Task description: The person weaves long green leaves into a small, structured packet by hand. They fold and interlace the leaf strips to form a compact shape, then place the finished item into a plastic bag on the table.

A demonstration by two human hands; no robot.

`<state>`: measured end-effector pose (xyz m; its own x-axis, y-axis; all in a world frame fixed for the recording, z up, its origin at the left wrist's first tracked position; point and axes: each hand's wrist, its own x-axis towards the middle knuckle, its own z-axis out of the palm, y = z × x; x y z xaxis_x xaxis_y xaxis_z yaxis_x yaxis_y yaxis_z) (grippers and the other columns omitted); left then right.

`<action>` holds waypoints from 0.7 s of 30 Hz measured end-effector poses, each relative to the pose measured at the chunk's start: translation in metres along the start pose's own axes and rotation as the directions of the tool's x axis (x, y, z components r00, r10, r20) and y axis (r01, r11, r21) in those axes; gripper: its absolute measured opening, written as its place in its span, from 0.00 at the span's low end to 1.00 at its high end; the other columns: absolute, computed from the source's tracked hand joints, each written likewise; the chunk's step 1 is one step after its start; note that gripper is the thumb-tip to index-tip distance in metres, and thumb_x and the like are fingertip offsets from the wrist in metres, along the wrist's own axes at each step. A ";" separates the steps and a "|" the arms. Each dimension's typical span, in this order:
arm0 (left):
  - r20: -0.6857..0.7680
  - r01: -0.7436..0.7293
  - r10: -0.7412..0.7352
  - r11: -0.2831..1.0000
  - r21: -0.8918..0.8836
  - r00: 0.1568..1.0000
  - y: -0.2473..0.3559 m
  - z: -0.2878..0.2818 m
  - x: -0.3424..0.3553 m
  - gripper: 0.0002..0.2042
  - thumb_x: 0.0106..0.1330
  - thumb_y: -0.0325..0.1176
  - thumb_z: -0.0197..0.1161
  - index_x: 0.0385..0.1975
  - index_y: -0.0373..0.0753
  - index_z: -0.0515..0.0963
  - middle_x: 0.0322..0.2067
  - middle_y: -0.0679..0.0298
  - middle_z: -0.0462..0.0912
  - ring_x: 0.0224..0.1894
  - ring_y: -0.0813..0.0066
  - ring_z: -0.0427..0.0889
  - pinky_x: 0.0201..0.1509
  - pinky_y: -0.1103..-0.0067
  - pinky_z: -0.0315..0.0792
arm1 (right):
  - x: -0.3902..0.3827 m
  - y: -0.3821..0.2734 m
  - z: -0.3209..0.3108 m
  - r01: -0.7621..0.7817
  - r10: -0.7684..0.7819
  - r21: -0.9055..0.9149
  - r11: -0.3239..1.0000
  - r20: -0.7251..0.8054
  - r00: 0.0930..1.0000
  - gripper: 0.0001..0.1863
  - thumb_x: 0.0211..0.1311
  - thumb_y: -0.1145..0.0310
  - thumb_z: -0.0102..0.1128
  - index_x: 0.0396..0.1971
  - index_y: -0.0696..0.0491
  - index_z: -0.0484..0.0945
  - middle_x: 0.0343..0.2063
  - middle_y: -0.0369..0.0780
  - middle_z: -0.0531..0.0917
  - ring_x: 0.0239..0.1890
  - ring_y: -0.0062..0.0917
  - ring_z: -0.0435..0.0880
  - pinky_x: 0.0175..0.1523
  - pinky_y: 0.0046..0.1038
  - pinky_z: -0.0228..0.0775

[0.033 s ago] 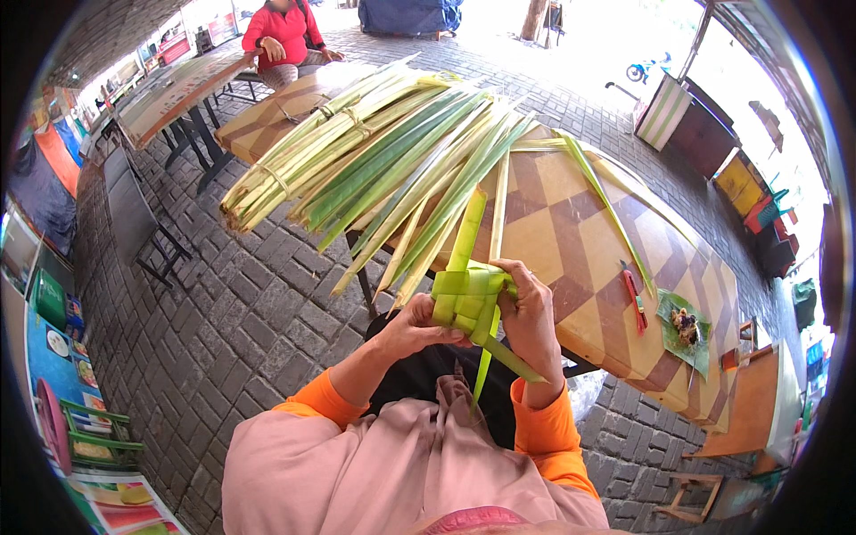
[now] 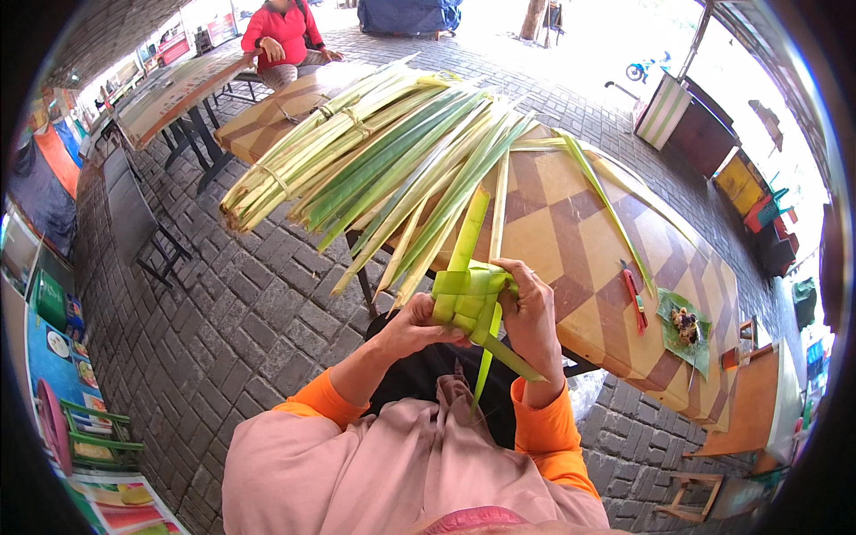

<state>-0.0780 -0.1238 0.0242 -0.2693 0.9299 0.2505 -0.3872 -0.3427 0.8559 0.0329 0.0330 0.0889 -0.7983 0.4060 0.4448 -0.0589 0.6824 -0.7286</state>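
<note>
Between my hands is a woven palm-leaf pouch (image 2: 465,300), bright green, with loose strip ends sticking up and trailing down. My left hand (image 2: 415,328) pinches its lower left side with thumb and fingers. At its right edge, my right hand (image 2: 530,312) grips it, the fingers bent round the upper corner. Some of the fingertips are hidden behind the weave. Just beyond the pouch, long palm-leaf strips (image 2: 392,165) lie heaped across the table, their cut ends hanging over its near edge. Tied bundles (image 2: 294,169) make up the left part of the heap.
The patterned wooden table (image 2: 580,241) stretches from far left to near right. On it rest a red-handled cutter (image 2: 635,299) and food on a green leaf (image 2: 685,328). A person in red (image 2: 283,40) sits at the far left, near another table (image 2: 178,94). A dark bench (image 2: 134,201) stands left.
</note>
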 end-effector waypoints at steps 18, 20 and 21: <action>-0.160 -0.182 0.154 0.967 -0.176 0.975 0.014 -0.026 -0.007 0.06 0.57 0.21 0.61 0.34 0.29 0.79 0.31 0.52 0.82 0.28 0.66 0.83 0.33 0.74 0.80 | -0.001 0.013 -0.016 0.021 -0.017 -0.067 0.998 0.069 0.998 0.10 0.55 0.70 0.61 0.35 0.56 0.75 0.25 0.44 0.78 0.24 0.34 0.77 0.31 0.30 0.67; -0.192 -0.198 0.165 0.966 -0.166 0.967 0.016 -0.025 -0.006 0.07 0.58 0.21 0.61 0.35 0.28 0.79 0.30 0.52 0.83 0.28 0.66 0.83 0.33 0.75 0.80 | -0.005 0.011 -0.010 -0.066 0.064 0.028 0.997 0.064 0.996 0.14 0.56 0.68 0.61 0.41 0.56 0.73 0.25 0.42 0.77 0.21 0.28 0.75 0.28 0.28 0.66; -0.212 -0.209 0.172 0.964 -0.167 0.962 0.017 -0.026 -0.005 0.07 0.58 0.21 0.60 0.35 0.28 0.79 0.30 0.52 0.83 0.28 0.66 0.83 0.34 0.75 0.80 | -0.007 0.018 -0.008 -0.148 0.134 0.114 0.982 0.119 0.984 0.19 0.61 0.60 0.58 0.46 0.57 0.70 0.23 0.37 0.76 0.17 0.17 0.70 0.24 0.22 0.62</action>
<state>-0.1064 -0.1377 0.0256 -0.5124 0.8073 0.2928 -0.4637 -0.5471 0.6969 0.0424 0.0468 0.0766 -0.8647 0.4186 0.2776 -0.0083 0.5407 -0.8412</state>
